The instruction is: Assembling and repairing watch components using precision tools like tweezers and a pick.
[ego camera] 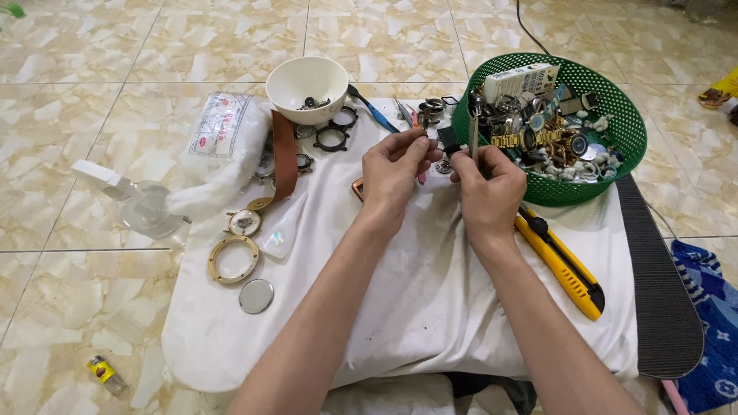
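Both my forearms run up from the bottom of the view across the white cloth point(430, 307), soft, creased and lightly stained. I take the green basket point(630, 154) as my landmark.

Just left of the basket my left hand point(396, 173) is curled, thumb and fingertips pinched on a small dark metal watch part point(427, 129) that I hold up off the cloth. My right hand point(488, 188), touching the basket's near rim, is clenched around a thin grey rod-like tool point(473, 138) that stands upright with its top close to the part. I cannot tell exactly what the part is; it is tiny and half hidden by my fingers.

I judge this to be the fitting stage: tool and part brought together, not clearly engaged. The next move calls for a steady left pinch and a fine, well-aimed push or twist from the tool.

The basket is perforated plastic, round, heaped with shiny gold and steel watches. At its near side lies a yellow utility knife point(565, 269) with a hard plastic body. Further left of the basket stands a smooth white bowl point(306, 86), with black rings beside it, a brown leather strap point(284, 157), a brass-coloured ring point(233, 259) and a round glass disc point(256, 296) well off to the left.
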